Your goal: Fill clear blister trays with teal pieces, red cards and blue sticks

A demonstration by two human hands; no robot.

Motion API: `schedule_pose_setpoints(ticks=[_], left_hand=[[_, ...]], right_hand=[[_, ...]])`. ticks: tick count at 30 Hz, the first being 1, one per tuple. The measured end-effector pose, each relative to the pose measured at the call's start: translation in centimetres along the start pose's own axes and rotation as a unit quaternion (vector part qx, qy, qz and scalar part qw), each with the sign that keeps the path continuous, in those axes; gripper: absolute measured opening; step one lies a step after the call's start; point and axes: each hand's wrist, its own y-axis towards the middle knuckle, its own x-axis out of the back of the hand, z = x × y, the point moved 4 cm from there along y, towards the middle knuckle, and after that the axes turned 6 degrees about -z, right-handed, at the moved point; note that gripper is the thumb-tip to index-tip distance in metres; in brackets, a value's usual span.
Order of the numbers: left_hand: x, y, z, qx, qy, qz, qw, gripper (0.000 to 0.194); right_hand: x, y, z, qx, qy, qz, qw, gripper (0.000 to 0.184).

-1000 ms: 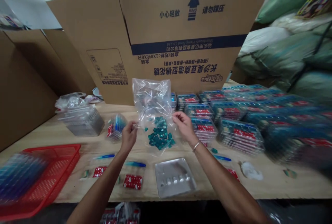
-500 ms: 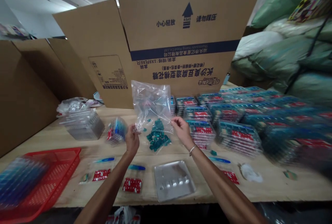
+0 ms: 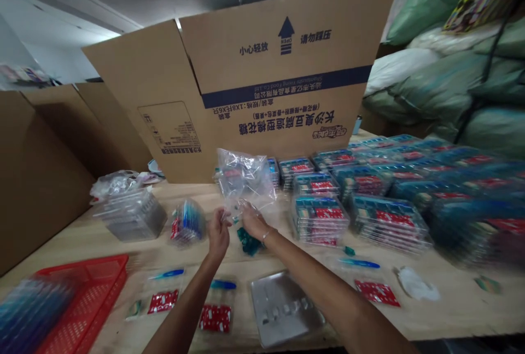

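Note:
A clear plastic bag stands over the middle of the table, its upper part puffed out. Teal glossy pieces are bunched in its lower part, beneath my right hand. That hand is closed around the gathered middle of the bag. My left hand pinches the bag's left side with curled fingers; the fingertips are slightly blurred. Below the hands lies a shallow clear tray with molded hollows. Flat clear packs with red dotted sachets and blue tweezer-like sticks lie near my left forearm.
Stacked filled packs cover the right side. Empty-looking clear trays and a small stack of blue-and-red packs stand left. A red basket holds blue items. Behind rises a cardboard box. A crumpled white piece lies right.
My right hand has moved left and closed around the bag's middle, bringing both hands close together. The bag has bunched up and the teal pieces are lower and more tightly gathered.

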Motion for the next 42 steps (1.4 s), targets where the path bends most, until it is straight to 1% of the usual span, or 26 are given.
schedule_pose_setpoints(ticks=[2, 4, 7, 10, 13, 15, 18, 20, 22, 24, 25, 26, 27, 29, 30, 31, 32, 35, 37, 39, 42], left_hand=[[0.0, -0.2, 0.1, -0.003, 0.007, 0.004, 1.0, 0.022], [0.1, -0.2, 0.4, -0.001, 0.012, 0.002, 1.0, 0.022], [0.2, -0.1, 1.0, 0.008, 0.016, -0.009, 1.0, 0.019], [0.1, 0.1, 1.3, 0.016, 0.013, -0.016, 1.0, 0.018], [-0.3, 0.1, 1.4, 0.024, 0.009, -0.022, 0.999, 0.019], [-0.5, 0.3, 1.7, 0.03, 0.009, -0.028, 0.999, 0.019], [-0.3, 0.9, 2.4, 0.044, 0.021, -0.044, 0.998, 0.021], [0.3, 1.4, 2.8, 0.054, 0.04, -0.058, 0.996, 0.022], [1.3, 1.4, 2.8, 0.058, 0.062, -0.08, 0.993, 0.025], [2.3, 0.9, 2.1, 0.035, 0.111, -0.098, 0.988, 0.031], [2.5, 0.4, 1.5, 0.007, 0.155, -0.088, 0.984, 0.031], [2.3, -0.1, 0.9, -0.033, 0.208, -0.049, 0.976, 0.029], [1.7, -0.7, 0.5, -0.075, 0.263, 0.014, 0.962, 0.025], [-0.1, -2.0, 0.2, -0.138, 0.339, 0.158, 0.917, 0.02], [-1.0, -2.5, 0.4, -0.147, 0.35, 0.212, 0.9, 0.021], [-1.8, -2.7, 0.8, -0.145, 0.354, 0.245, 0.891, 0.023], [-2.4, -2.7, 1.2, -0.137, 0.356, 0.257, 0.888, 0.025], [-3.4, -2.2, 2.9, -0.106, 0.358, 0.262, 0.89, 0.026], [-3.4, -1.8, 3.8, -0.091, 0.353, 0.257, 0.895, 0.027], [-3.0, -1.5, 4.3, -0.081, 0.341, 0.245, 0.904, 0.03], [-2.6, -1.2, 4.3, -0.077, 0.315, 0.225, 0.919, 0.03]], right_hand=[[-0.3, 1.7, -1.1, -0.021, -0.001, -0.005, 1.0, 0.024], [-0.5, 2.0, -1.9, -0.035, 0.0, -0.003, 0.999, 0.017], [-0.8, 0.9, -1.8, -0.033, 0.01, 0.007, 0.999, 0.016], [-1.4, -0.3, -1.1, -0.014, 0.025, 0.039, 0.999, 0.015], [-1.5, -0.9, -0.7, -0.014, 0.025, 0.058, 0.998, 0.017], [-0.9, -1.4, -0.7, -0.023, 0.02, 0.058, 0.998, 0.018], [0.6, -2.9, -0.6, -0.039, 0.009, 0.052, 0.998, 0.018], [1.7, -4.4, -0.4, -0.038, 0.0, 0.056, 0.998, 0.019], [2.5, -6.0, -0.1, -0.022, -0.017, 0.072, 0.997, 0.021], [2.9, -7.2, 0.3, 0.0, -0.037, 0.087, 0.996, 0.023], [3.0, -7.6, 0.4, 0.008, -0.042, 0.09, 0.995, 0.024], [3.0, -7.8, 0.5, 0.012, -0.041, 0.09, 0.995, 0.025], [3.0, -7.9, 0.6, 0.013, -0.035, 0.087, 0.996, 0.026], [2.9, -7.8, 0.5, 0.002, -0.016, 0.077, 0.997, 0.027], [2.8, -7.7, 0.5, -0.007, -0.004, 0.073, 0.997, 0.027], [2.8, -7.7, 0.4, -0.016, 0.007, 0.069, 0.997, 0.027], [2.9, -7.7, 0.4, -0.025, 0.019, 0.066, 0.997, 0.026], [3.8, -8.8, 0.6, -0.044, 0.059, 0.062, 0.995, 0.025], [4.9, -10.1, 0.4, -0.058, 0.088, 0.054, 0.993, 0.023], [6.1, -11.6, -0.3, -0.088, 0.111, 0.037, 0.989, 0.019], [7.4, -13.3, -2.2, -0.147, 0.082, 0.008, 0.986, 0.015]])
